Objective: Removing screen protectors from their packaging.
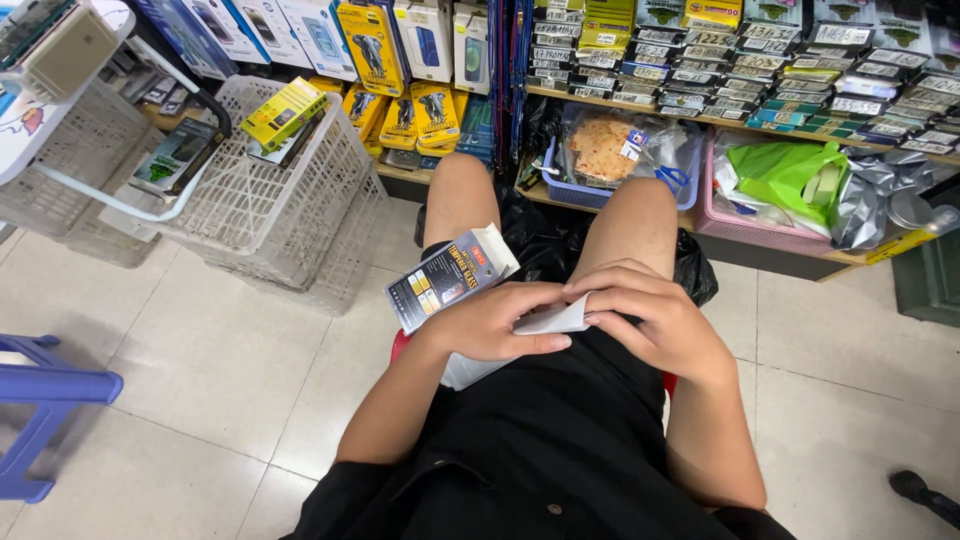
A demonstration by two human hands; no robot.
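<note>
Both hands meet over the lap of a seated person in black clothes. Left hand (495,325) curls around a stack of flat packets, thumb laid along a white paper sleeve (550,320), fingers closed over it. Right hand (650,320) bends at the knuckles, fingertips pinching the same sleeve's right end; what lies under the palm cannot be made out.

A dark, glossy, flat rectangular packet (445,280) with a white back flap sticks out from under the left hand. Long axis runs diagonally: the far end points up and right toward the left knee, the near end down and left. A second white edge shows below the left hand, against the black cloth.

Places relative to the dark packet:
- Left of it, a white plastic lattice basket (290,210), rigid with an open grid, holds a yellow box (283,112) and a dark flat packet.
- Farther left, a blue plastic stool (40,400) on pale glossy floor tiles.
- Beyond it, wooden shelves (700,122) bear rows of small boxes, yellow and white.
- Right of it, past both knees, a blue basket (585,192) with clear crinkled bags, then a pink basket (745,232) holding a bright green bag (780,175) and silver foil.
- Just behind it, between the knees, a black crumpled plastic bag (545,245).
</note>
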